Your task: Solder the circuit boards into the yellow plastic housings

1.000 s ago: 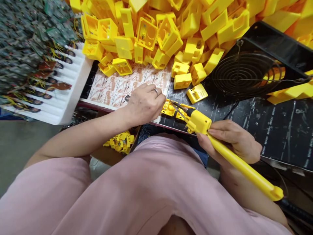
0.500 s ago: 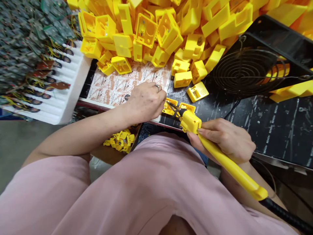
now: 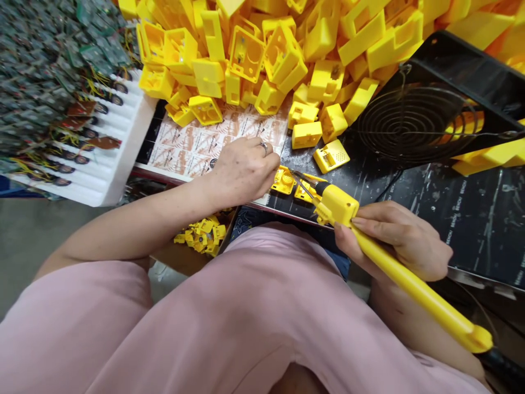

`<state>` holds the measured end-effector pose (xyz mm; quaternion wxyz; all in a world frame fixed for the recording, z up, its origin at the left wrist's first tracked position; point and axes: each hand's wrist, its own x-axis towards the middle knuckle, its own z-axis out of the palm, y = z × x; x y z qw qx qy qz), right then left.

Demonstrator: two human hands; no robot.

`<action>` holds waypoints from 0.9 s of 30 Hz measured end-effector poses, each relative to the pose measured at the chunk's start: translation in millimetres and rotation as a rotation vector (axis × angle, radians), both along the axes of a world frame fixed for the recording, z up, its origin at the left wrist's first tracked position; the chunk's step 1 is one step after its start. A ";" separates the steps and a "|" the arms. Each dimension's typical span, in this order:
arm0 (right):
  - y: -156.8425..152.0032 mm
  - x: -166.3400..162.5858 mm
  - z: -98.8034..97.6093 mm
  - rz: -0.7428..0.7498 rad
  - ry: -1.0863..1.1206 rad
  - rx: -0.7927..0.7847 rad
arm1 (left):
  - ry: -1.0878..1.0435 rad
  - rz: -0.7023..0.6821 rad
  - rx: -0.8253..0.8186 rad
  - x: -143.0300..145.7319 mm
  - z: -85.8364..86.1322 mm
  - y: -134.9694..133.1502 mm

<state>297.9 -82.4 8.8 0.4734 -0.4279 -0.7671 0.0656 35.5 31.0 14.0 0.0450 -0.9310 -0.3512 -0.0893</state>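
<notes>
My left hand (image 3: 244, 171) rests curled on the table edge, its fingertips pinching a small yellow plastic part (image 3: 284, 180). My right hand (image 3: 400, 236) grips a long yellow soldering iron (image 3: 389, 262) like a pen. The iron's dark tip (image 3: 301, 183) sits just right of the held part, over a second small yellow piece (image 3: 305, 192). A ring shows on the left hand.
A big heap of yellow plastic housings (image 3: 287, 49) fills the back of the table. A black fan with a wire grille (image 3: 414, 123) stands at right. A white foam tray (image 3: 110, 148) of circuit boards lies at left, a printed sheet (image 3: 205, 142) under the left hand. A box of yellow parts (image 3: 200, 238) sits below the table edge.
The soldering iron first moved left with its tip at the held part, then drew back to the right. My left hand has stayed in place on the part.
</notes>
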 end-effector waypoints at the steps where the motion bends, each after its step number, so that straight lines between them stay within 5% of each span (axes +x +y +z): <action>1: -1.1 0.1 -0.3 -0.016 0.018 -0.031 | -0.031 0.014 -0.016 -2.1 0.0 -0.7; 7: -10.8 4.2 -12.1 -0.129 0.109 -0.092 | -0.292 0.081 -0.227 -15.1 -4.6 -6.6; 13: -7.8 15.1 -10.9 -0.078 0.004 -0.030 | -0.216 0.036 -0.279 -12.5 -3.6 -6.1; 20: 8.9 12.0 8.7 0.213 -0.042 -0.009 | -0.122 0.064 -0.275 -8.0 3.0 -7.0; 27: 22.1 6.2 10.4 0.260 -0.105 0.055 | -0.049 0.033 -0.190 -5.5 1.0 -5.8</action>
